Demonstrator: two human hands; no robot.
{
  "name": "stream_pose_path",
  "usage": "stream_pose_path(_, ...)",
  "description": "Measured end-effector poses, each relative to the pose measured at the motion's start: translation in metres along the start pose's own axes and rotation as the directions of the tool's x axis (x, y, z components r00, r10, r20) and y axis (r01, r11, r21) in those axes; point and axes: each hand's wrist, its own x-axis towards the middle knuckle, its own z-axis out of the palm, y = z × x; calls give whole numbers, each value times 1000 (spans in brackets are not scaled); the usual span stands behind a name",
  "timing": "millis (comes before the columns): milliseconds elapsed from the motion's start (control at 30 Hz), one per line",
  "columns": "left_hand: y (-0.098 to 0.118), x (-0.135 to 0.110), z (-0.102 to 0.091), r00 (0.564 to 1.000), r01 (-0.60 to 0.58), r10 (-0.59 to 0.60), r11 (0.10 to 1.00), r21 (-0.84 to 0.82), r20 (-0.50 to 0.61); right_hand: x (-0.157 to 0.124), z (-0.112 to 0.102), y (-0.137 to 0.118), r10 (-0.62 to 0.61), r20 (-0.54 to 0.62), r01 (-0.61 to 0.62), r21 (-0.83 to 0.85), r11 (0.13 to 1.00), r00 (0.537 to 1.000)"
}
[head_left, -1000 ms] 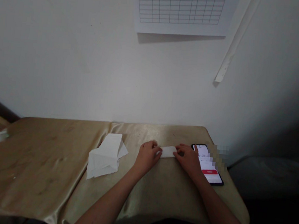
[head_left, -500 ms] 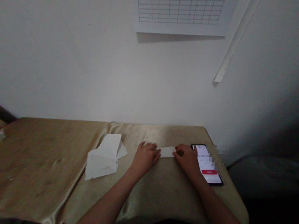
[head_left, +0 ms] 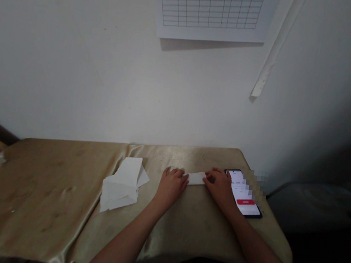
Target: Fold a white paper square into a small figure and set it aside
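Here the right hand (head_left: 221,189) partly hides a phone (head_left: 241,194).

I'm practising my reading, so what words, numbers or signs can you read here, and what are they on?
"00", between colons, on the phone; digits beside it are partly hidden.
Red button on its screen: label too small.
Other screen lines: too small or blurred.
Wall sheet: just grid lines.
White paper strip: nothing readable.

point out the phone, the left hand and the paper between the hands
Phone (head_left: 239,192): head view, on its lit screen.
Left hand (head_left: 170,184): head view, on the back of the hand.
Paper between the hands (head_left: 195,178): head view, on its uncovered middle.
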Motion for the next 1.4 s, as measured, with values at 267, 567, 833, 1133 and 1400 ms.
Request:
stream_pose_path(267,2,0,-3,1000,20,-20,1000,-7,17,-2,1,1,3,-36,-3,-16,1000,999)
stream_pose_path(567,0,-1,-1,1000,12,-12,1000,-13,12,-5,-9,-3,-56,16,57,-19,998,998)
stream_pose_path(833,0,0,-1,1000,15,-15,999,-31,3,-5,-11,-4,-85,48,90,-126,988,995)
stream_pose_path(1133,-2,-1,2,1000,-1,0,999,-32,-11,-6,-10,-5,-106,52,113,-173,978,993)
stream_pose_path(1400,-1,0,-2,1000,13,-12,999,-46,11,-7,-10,-5,-119,56,128,-193,973,991)
